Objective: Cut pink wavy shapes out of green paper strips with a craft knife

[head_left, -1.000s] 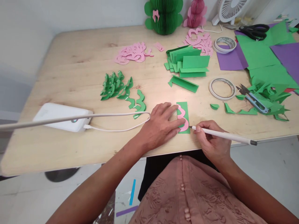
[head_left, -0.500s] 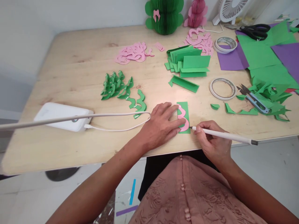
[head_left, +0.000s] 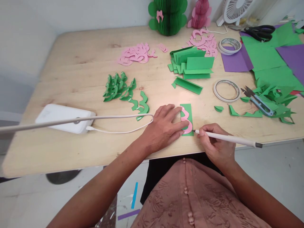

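My left hand (head_left: 166, 128) lies with fingers spread, pressing a pink curved paper cutout (head_left: 189, 126) onto a green paper rectangle (head_left: 187, 109) near the table's front edge. The fingers cover part of both. In my right hand (head_left: 217, 144) is a white pen (head_left: 229, 136) with a dark cap end pointing right. Its tip touches or nearly touches the lower right edge of the pink cutout. Green scalloped paper cutouts (head_left: 116, 87) lie in a pile to the left, and folded green paper pieces (head_left: 193, 63) sit behind the hands.
A white power bank (head_left: 66, 117) with a cable lies at left. Tape rolls (head_left: 227, 91), blue thread snips (head_left: 260, 101), green scraps and black scissors (head_left: 260, 32) are at right. Pink cutouts (head_left: 136, 53), a green honeycomb paper ornament (head_left: 168, 17) and a white fan (head_left: 237, 11) stand farther back.
Almost nothing has moved. The pen tip stays by the lower right edge of the pink cutout, and the left hand holds its place. The view shifts very slightly.
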Tool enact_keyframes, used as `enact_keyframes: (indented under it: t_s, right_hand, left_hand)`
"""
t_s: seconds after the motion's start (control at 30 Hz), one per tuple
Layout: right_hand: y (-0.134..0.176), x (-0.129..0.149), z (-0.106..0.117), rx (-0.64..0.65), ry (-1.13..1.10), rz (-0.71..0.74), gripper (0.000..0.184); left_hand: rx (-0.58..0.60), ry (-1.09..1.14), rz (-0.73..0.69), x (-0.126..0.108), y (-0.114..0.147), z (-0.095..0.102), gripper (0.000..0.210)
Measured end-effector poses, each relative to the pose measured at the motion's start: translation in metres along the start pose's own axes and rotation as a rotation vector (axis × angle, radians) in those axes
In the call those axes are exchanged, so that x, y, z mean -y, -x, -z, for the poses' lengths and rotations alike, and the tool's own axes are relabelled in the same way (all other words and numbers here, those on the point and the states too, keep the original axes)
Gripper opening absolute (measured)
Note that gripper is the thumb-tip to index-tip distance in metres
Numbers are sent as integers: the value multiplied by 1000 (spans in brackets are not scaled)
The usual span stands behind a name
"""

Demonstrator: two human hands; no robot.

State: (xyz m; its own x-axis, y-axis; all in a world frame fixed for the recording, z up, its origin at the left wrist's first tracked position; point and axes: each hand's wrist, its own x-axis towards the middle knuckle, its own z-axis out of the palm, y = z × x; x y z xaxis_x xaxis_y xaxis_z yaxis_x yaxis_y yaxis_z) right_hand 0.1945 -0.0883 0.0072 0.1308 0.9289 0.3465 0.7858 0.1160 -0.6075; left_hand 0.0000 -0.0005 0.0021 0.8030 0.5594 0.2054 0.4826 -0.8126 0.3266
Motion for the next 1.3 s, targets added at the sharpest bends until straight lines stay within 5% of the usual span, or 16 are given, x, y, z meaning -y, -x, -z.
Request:
enact_keyframes:
  t_s: [1.3]
  right_hand:
    - [0, 1, 1, -2, -47, -94, 12]
  left_hand:
    - [-5, 6, -1, 0, 0, 1, 26]
